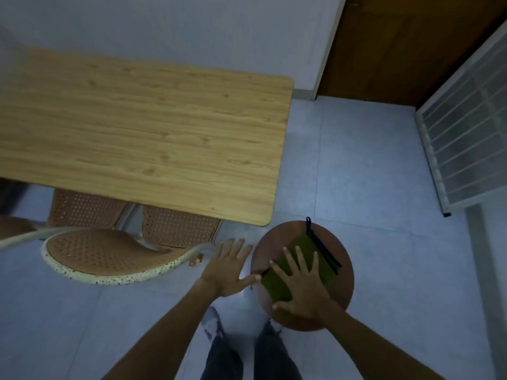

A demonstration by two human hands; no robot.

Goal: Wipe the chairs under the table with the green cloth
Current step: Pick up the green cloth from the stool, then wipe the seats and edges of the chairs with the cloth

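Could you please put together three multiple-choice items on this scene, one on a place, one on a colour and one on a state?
1. Where does the green cloth lie?
A. On the wooden table top
B. On the round brown stool
C. On the floor tiles

2. What colour is the strip along the cloth's far edge?
A. Black
B. White
C. Red

3. How is the right hand placed?
A. Clenched in a fist above the cloth
B. Gripping a table leg
C. Spread flat, palm down on the cloth

Answers:
1. B, since the cloth rests on the seat of the round brown stool, beside the table, not on it.
2. A, since a black strip with a small loop runs along that edge.
3. C, since the fingers are splayed and pressed on the cloth, while the left hand is open at the stool's rim.
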